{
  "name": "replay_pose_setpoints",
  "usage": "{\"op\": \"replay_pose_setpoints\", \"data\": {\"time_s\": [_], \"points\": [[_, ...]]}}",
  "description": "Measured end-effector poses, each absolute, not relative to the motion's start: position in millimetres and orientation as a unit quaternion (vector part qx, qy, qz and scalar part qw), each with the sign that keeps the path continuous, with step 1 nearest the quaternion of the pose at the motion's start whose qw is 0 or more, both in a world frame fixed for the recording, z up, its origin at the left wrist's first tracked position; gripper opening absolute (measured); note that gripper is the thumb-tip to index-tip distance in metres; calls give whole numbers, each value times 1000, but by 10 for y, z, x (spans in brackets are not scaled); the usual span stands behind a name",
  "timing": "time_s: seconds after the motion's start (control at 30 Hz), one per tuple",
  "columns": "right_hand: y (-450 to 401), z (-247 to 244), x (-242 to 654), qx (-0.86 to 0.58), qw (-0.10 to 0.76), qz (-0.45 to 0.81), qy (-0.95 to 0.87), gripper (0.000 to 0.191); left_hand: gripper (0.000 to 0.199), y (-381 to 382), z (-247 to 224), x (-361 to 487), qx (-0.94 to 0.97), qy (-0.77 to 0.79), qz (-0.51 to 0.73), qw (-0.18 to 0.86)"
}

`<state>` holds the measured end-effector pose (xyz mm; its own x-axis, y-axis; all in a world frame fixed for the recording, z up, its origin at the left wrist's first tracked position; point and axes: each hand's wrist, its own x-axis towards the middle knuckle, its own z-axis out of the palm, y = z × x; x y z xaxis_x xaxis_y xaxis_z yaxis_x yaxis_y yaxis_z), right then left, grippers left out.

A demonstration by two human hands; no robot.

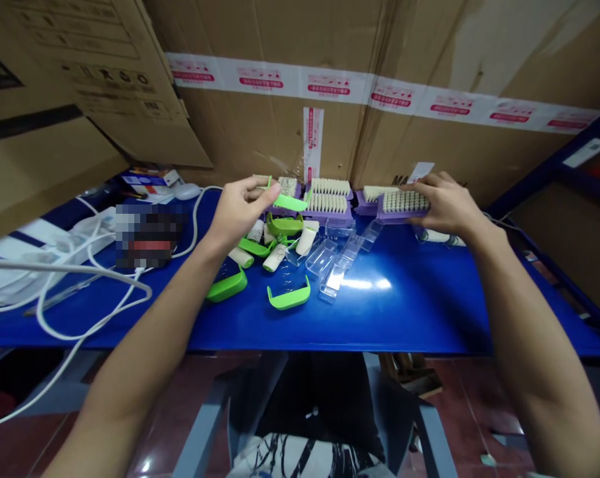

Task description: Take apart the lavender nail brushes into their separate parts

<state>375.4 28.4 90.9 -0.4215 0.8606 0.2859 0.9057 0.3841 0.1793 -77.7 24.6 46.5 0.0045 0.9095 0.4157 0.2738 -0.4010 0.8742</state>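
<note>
My left hand (pixel 243 209) pinches a bright green plastic bracket (pixel 291 203) between thumb and fingers, above the pile at the middle of the table. At the right, my right hand (pixel 448 202) grips the end of a purple brush (pixel 403 206) with pale bristles facing up. More purple brushes (pixel 326 204) stand in a row against the cardboard. Below my left hand lie several green brackets (pixel 289 300) and white rollers with green ends (pixel 275 257). Clear plastic covers (pixel 322 257) are scattered just right of them. Another white roller (pixel 437 237) lies under my right hand.
Cardboard boxes (pixel 270 139) wall off the back of the blue table (pixel 404 312). White cables (pixel 118 312) and a power strip (pixel 56 249) spread over the left side, beside a blurred-out dark object (pixel 153 239). A blue metal frame (pixel 524 169) rises at the right.
</note>
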Motion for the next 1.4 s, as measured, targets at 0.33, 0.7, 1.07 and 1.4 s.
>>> {"op": "replay_pose_setpoints", "data": {"time_s": [0.33, 0.7, 1.07, 1.4], "points": [[369, 566, 3738, -470, 107, -54, -874, 75, 61, 221, 282, -745, 728, 465, 455, 214], [389, 259, 3529, -525, 119, -107, -836, 80, 60, 207, 333, -742, 729, 454, 459, 228], [-1643, 324, 2439, -335, 179, 53, -923, 24, 31, 204, 293, -615, 747, 450, 455, 178], [-2867, -1904, 1576, -294, -161, 179, -925, 34, 32, 3, 514, -678, 685, 434, 577, 96]]}}
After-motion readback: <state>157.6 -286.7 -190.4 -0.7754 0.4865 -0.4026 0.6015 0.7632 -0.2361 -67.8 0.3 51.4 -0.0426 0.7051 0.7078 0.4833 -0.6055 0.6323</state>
